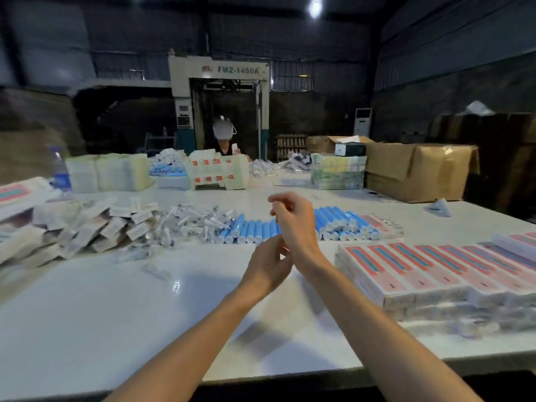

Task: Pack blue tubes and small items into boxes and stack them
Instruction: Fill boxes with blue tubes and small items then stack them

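Head view: left hand [268,266] and right hand [293,220] hover close together, loosely curled, empty. Blue plastic tubes [250,229] lie at 12 o'clock. Risk: a hasty reach rolls the row apart.

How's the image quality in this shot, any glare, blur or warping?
Head view: ceiling lamp flares at top; a glint sits on the table; the left edge, water bottle included, is smeared; arms cast soft shadows; wide-angle bows the table edge.

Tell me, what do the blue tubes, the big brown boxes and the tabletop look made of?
Blue tubes: likely plastic, smooth with a slight sheen, white caps. Brown boxes: cardboard, matte, with creased flaps. Tabletop: glossy white, mirrors a light; laminate or painted board, cannot tell.
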Demonstrator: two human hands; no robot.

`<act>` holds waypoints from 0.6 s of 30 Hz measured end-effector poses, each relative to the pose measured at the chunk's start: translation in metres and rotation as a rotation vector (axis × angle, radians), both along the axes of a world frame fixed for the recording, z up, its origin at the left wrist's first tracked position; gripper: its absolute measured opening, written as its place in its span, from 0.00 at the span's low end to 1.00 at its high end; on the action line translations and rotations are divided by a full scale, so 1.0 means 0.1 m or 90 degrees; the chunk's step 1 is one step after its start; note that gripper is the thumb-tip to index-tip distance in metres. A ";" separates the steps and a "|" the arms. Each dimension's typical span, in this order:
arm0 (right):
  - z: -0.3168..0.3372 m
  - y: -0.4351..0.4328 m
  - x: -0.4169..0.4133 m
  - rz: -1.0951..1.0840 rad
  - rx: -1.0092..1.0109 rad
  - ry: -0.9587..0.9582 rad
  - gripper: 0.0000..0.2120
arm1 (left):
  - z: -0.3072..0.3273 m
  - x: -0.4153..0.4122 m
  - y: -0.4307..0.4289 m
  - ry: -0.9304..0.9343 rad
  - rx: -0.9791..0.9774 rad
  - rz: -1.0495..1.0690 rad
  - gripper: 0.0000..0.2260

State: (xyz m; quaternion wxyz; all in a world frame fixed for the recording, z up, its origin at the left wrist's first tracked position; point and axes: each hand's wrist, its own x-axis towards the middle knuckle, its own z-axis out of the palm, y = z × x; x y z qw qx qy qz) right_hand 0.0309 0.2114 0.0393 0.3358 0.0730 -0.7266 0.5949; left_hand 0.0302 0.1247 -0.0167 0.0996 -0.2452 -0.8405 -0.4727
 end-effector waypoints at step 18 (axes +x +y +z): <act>-1.07 -1.16 -0.90 0.084 -0.139 -0.197 0.15 | 0.31 -2.23 -2.65 0.087 -0.445 0.549 0.19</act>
